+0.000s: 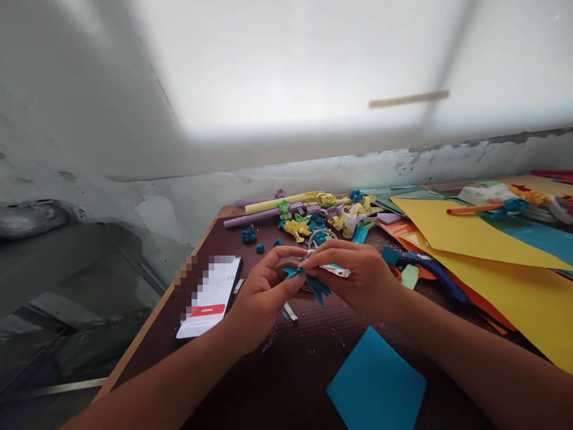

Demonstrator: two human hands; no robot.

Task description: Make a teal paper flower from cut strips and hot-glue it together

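Observation:
My left hand (266, 295) pinches a blue paper piece (317, 291) cut into pointed petals, which fan out downward between my hands. My right hand (362, 278) is closed, its fingertips meeting the same paper at the top. Out of the right fingers sticks a slim white object (336, 271) with a dark round spot near its end; its kind is not clear. Where the fingertips meet, the paper is partly hidden. A blue paper sheet (378, 382) with angled corners lies on the table just below my right forearm.
Left of my hands lies a lit phone (208, 298). Behind them are a glue bottle (350, 222), curled paper scraps (298, 230), small blue paper flowers (249, 235) and rolled paper tubes (264, 216). Yellow sheets (474, 239) and blue-handled scissors (441, 278) lie to the right.

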